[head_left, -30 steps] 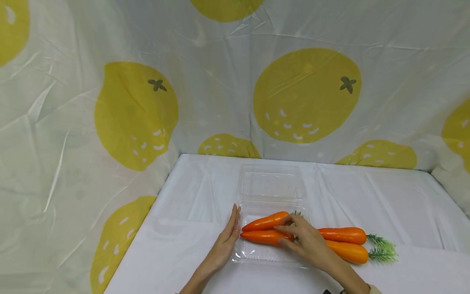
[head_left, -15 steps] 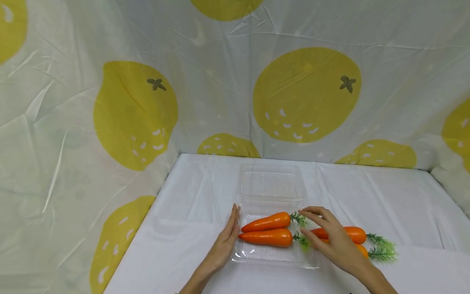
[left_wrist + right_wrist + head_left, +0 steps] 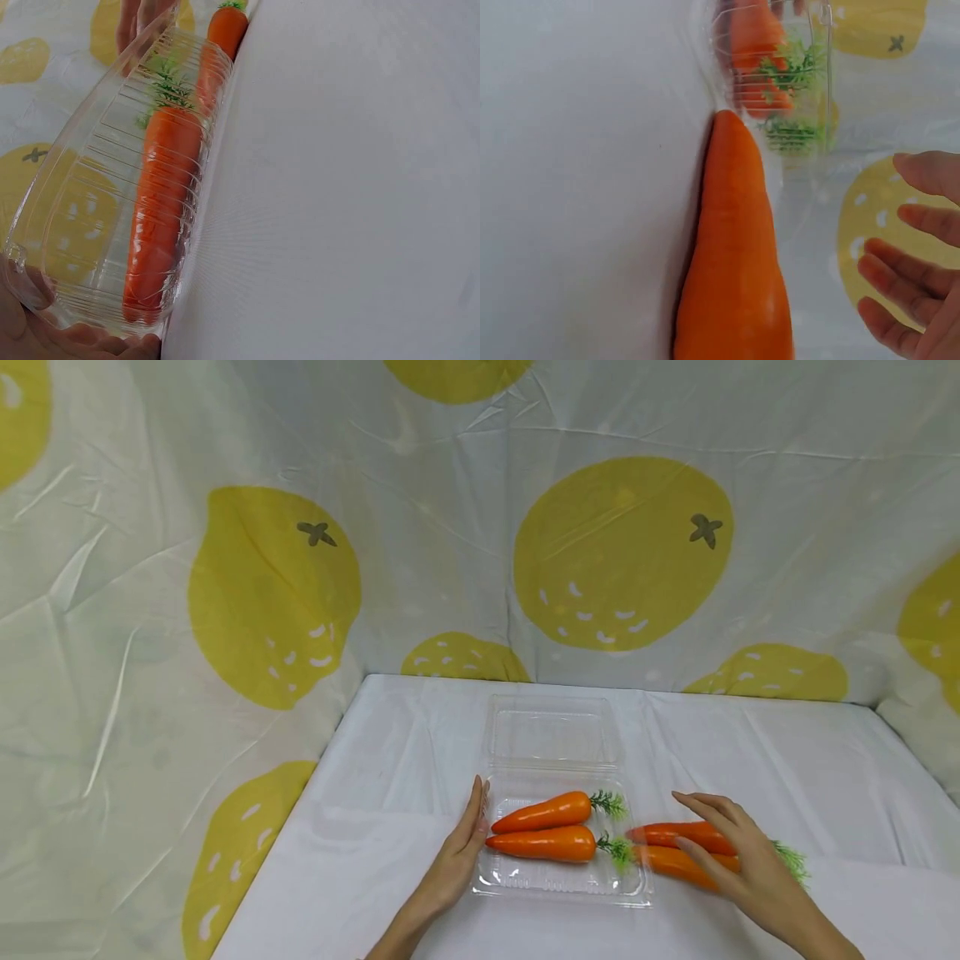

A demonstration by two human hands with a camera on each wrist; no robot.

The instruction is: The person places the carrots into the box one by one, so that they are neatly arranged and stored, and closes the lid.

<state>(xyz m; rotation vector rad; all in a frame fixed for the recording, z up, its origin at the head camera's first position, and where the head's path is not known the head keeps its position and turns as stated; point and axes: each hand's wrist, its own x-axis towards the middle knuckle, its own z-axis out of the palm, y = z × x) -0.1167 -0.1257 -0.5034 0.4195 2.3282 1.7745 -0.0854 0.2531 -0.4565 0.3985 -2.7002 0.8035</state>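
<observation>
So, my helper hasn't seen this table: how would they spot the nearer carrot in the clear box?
On the white-covered table stands an open clear box, lid folded back. In its base, take the nearer carrot, lower in the head view. Unlike the rear carrot, which slants, it lies nearly level.

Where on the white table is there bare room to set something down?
Bare cloth lies left of the left hand, and right of the open lid, behind the loose carrots. It's crowded in the container base, where two carrots lie, and around the loose carrots, with the right hand close by.
</observation>
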